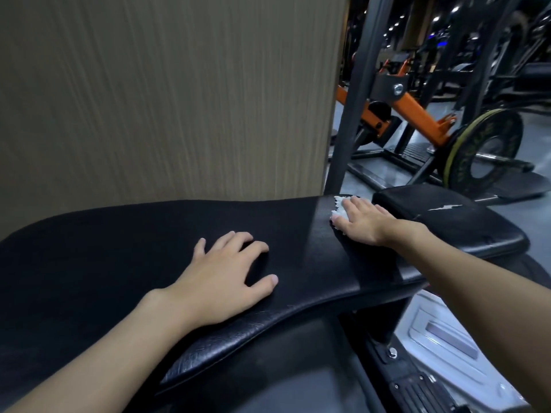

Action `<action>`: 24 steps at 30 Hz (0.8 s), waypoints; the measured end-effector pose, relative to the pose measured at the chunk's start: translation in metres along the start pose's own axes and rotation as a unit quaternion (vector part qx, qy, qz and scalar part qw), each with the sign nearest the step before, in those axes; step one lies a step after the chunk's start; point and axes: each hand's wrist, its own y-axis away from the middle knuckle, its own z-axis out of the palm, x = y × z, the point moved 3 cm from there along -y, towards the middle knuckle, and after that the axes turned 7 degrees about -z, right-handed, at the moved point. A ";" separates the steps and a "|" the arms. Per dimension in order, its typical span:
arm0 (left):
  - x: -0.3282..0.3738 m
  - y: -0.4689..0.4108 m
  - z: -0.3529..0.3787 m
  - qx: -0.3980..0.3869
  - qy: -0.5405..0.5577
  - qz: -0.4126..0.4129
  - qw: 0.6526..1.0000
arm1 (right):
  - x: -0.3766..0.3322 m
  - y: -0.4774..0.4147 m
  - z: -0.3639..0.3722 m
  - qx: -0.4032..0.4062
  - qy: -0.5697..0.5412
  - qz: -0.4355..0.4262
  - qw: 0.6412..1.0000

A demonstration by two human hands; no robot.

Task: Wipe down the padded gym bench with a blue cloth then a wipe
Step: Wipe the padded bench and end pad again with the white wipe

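Right fingers (361, 205): lay straight and close together, pressed flat on the wipe, right of centre in the frame.
Wipe (340, 208): white and crumpled, pinned under the right fingers, ragged edge showing past the fingertips and beside the thumb; sat at the far right end of the worktop.
Right hand (365, 223): palm down over the wipe, forearm reaching in from the lower right edge of the frame.
Left fingers (229, 238): spread apart and slightly arched, tips touching the padding, holding nothing.
Left hand (226, 281): rested at the centre of the frame, well apart from the wipe, forearm coming in from the lower left corner.
Worktop (119, 248): black padded gym bench, stretched across the middle of the frame from the left edge to right of centre; crossed by a glossier band between the two hands; grained and curving down along the near edge.
Second pad (447, 216): black, just beyond the right hand, marked by a white tear in the cover.
Wall panel (164, 99): beige with vertical grain, filled the upper left of the frame.
Upright post (354, 99): dark metal, just right of the panel.
Orange machine arm (417, 114): slanted behind the post, upper right.
Weight plate (486, 147): black with a yellowish rim, stood on edge at the right.
White base (447, 338): moulded, lower right, below the worktop.
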 end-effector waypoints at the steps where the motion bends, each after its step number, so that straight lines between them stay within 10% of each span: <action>1: 0.001 0.000 0.000 0.000 0.005 0.000 1.000 | 0.007 0.004 0.000 0.000 -0.005 0.013 1.000; 10: -0.006 0.005 0.000 0.000 0.022 0.011 1.000 | 0.016 0.050 0.003 0.014 0.001 0.101 0.995; 24: -0.111 0.069 -0.023 0.026 0.016 -0.022 0.999 | -0.145 0.045 0.020 0.016 0.006 -0.010 1.000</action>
